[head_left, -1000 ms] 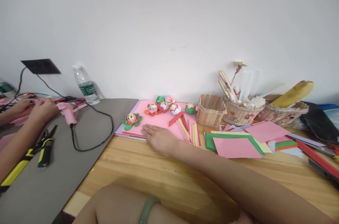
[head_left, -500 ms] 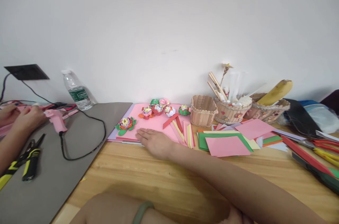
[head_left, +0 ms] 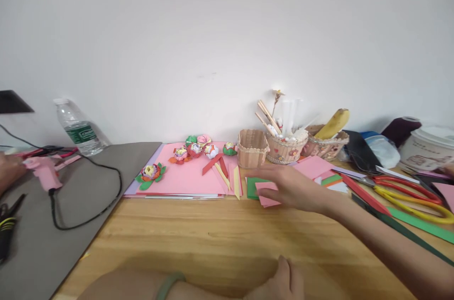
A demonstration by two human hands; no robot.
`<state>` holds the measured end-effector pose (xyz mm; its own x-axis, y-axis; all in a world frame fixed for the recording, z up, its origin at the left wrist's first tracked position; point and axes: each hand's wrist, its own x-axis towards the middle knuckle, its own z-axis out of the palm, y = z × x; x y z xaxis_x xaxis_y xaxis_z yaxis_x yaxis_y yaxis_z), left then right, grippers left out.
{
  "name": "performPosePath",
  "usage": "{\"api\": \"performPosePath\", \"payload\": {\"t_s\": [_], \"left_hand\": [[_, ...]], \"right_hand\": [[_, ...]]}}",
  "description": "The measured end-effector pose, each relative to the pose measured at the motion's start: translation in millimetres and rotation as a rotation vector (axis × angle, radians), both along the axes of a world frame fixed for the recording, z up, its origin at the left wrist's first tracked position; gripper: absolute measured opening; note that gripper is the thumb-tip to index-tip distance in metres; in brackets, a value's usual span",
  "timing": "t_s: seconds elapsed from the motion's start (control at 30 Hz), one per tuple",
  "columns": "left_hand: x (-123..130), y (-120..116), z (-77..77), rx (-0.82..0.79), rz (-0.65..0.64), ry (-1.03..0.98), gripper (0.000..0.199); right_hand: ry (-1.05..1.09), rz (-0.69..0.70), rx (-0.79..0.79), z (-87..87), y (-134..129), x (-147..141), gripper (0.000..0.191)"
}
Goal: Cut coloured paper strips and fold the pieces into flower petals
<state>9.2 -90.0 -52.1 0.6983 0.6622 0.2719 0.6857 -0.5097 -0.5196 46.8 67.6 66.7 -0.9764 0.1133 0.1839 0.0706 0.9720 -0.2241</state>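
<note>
My right hand (head_left: 296,186), slightly blurred, is over the stack of coloured paper sheets. Its fingers are stretched out and apart, and it holds nothing. Beneath the fingers, a pink paper sheet (head_left: 266,194) lies on a green sheet (head_left: 251,188); whether the fingers touch them I cannot tell. My left hand (head_left: 278,283) rests by the front of the wooden table, fingers curled in, with no object showing; the lower part is cut off. Several folded paper flowers (head_left: 151,172) and narrow paper strips (head_left: 222,176) lie on large pink sheets (head_left: 187,179) left of my right hand.
Woven baskets (head_left: 252,151) stand along the wall, one with a banana (head_left: 333,124). Scissors (head_left: 407,196) lie at right, near a white tub (head_left: 429,148). A pink glue gun (head_left: 44,172), a bottle (head_left: 80,129) and another person's hand (head_left: 10,170) are at left.
My right hand has moved from the large pink sheets rightward to the stack of coloured sheets. The view has turned right, and my left hand shows more.
</note>
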Motion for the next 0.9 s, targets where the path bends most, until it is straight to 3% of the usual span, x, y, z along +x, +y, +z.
{"api": "performPosePath", "payload": {"t_s": [0.1,0.17,0.27,0.3,0.4,0.6,0.77,0.9], "left_hand": [[-9,5,10.9,0.160,-0.128,-0.083,0.021],[-17,11,23.6,0.114,-0.058,-0.199,0.024],[-31,20,41.3,-0.043,0.092,-0.275,0.006],[-36,23,44.8,-0.070,0.190,-0.269,0.013],[-47,34,45.9,0.004,0.403,-0.283,0.040],[-59,48,39.5,0.026,0.666,-0.303,0.054],[-62,52,33.7,-0.047,0.678,-0.275,0.048],[-68,54,20.4,-0.054,0.505,-0.213,0.045]], "right_hand": [[-0.055,-0.137,0.022,-25.6,24,46,0.061],[-0.064,-0.203,0.050,-45.4,31,59,0.069],[-0.033,-0.275,0.085,-64.1,40,58,0.060],[-0.017,-0.288,0.097,-66.4,42,55,0.057],[0.038,-0.304,0.128,-63.6,47,48,0.055],[0.155,-0.329,0.203,-37.1,55,69,0.042],[0.170,-0.381,0.331,-35.5,81,99,0.050],[0.151,-0.386,0.385,-47.9,88,102,0.045]]}}
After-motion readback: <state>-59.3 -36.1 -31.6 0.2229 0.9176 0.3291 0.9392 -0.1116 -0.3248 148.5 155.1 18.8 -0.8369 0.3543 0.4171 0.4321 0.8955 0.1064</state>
